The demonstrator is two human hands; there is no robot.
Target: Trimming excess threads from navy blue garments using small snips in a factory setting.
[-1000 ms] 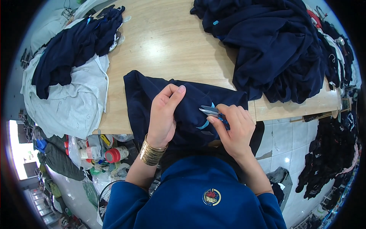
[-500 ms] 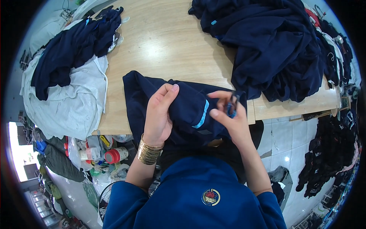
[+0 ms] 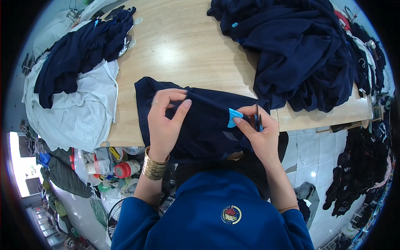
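Observation:
A navy garment (image 3: 204,114) lies spread over the table's near edge and hangs toward my lap. My right hand (image 3: 263,129) pinches its light-blue strip (image 3: 234,118) between thumb and forefinger. The same hand carries a small pair of dark scissors with blue on the handles (image 3: 258,120), tucked among the fingers with the blades pointing away from me. My left hand (image 3: 164,121) is over the garment's left part, thumb and fingers apart with nothing visible between them. A small grey patch (image 3: 230,136) shows on the cloth below the strip.
A large heap of navy garments (image 3: 296,54) covers the table's (image 3: 179,46) right side. More navy clothing (image 3: 79,54) lies on white cloth (image 3: 71,112) at the left. Below the left edge are bags and a red-lidded jar (image 3: 126,168). Dark clothes (image 3: 352,166) hang at the right.
My left hand has let go of the cloth and shifted slightly left, its fingers parting. My right hand has closed on the light-blue strip, which is now folded up at its fingertips.

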